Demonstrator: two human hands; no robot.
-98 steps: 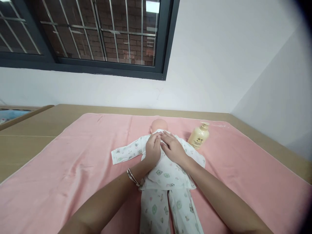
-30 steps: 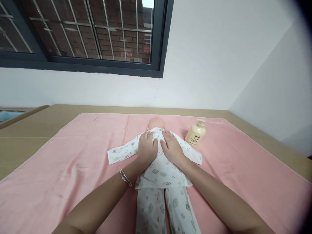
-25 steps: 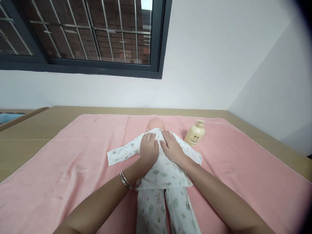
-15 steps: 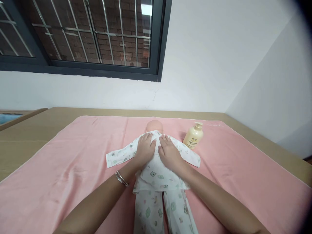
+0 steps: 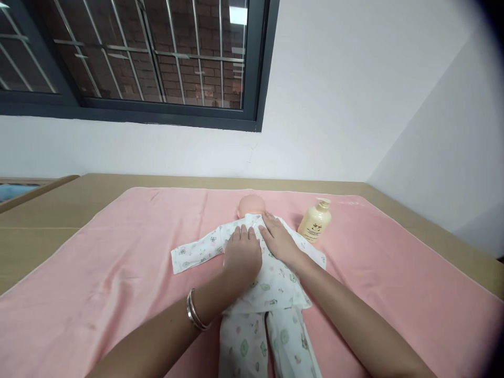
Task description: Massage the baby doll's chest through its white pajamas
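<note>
Both the left hand (image 5: 242,251) and right hand (image 5: 280,240) are lying flat, fingers spread, on the soft, light doll (image 5: 255,257); lifting probably calls for supporting its torso

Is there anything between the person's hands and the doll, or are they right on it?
Only the doll's printed outfit. The left hand and right hand lie flat on its cloth-covered torso, and the pump bottle stands apart to the right.
</note>
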